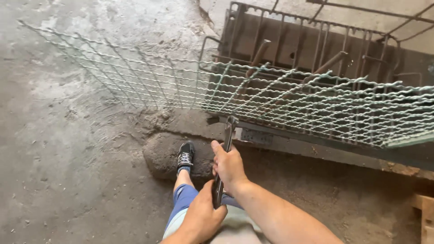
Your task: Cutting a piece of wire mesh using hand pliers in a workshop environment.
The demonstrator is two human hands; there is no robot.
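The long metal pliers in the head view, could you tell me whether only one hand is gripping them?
No, both the left hand and the right hand grip the long metal pliers near the green wire mesh panel.

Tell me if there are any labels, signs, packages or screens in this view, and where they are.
Small plate or label: on the metal frame's front edge, just below the wire mesh and right of the tool's head; rectangular, greyish, its markings too small to make out.
No packages, signs or screens show.
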